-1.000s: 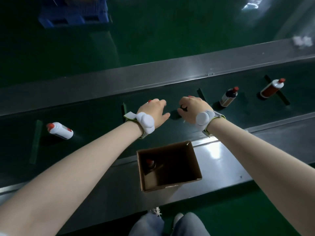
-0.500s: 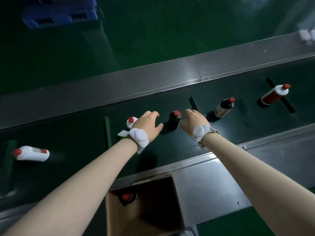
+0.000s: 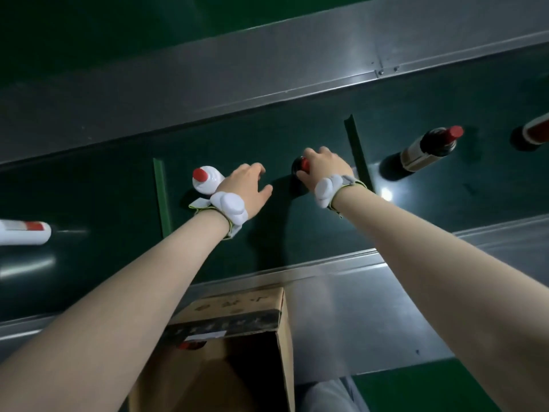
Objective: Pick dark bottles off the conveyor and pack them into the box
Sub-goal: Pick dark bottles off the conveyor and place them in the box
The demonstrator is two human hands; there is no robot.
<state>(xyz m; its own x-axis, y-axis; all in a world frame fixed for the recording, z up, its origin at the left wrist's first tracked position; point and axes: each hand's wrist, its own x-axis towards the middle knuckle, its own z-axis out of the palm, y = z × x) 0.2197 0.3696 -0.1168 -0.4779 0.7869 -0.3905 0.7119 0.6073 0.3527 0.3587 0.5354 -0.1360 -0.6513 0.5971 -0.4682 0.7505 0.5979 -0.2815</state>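
Observation:
A dark bottle with a red cap [image 3: 299, 168] stands upright on the green conveyor belt [image 3: 297, 233]; my right hand [image 3: 322, 166] is closed around its neck and top. My left hand [image 3: 248, 188] hovers open over the belt just left of it, beside a white bottle with a red cap [image 3: 206, 179]. Another dark bottle with a pale label [image 3: 421, 153] lies further right on the belt. The cardboard box [image 3: 237, 316] sits below on the steel ledge, with a red cap of a packed bottle [image 3: 191, 344] showing inside.
A white bottle [image 3: 23, 231] lies at the belt's left edge. A reddish bottle [image 3: 534, 133] is cut off at the right edge. Steel rails [image 3: 267, 69] run along both sides of the belt. Green cleats [image 3: 162, 197] cross it.
My right hand has closed on the upright dark bottle's neck. The view has dropped closer to the belt, and the white bottles have drifted left.

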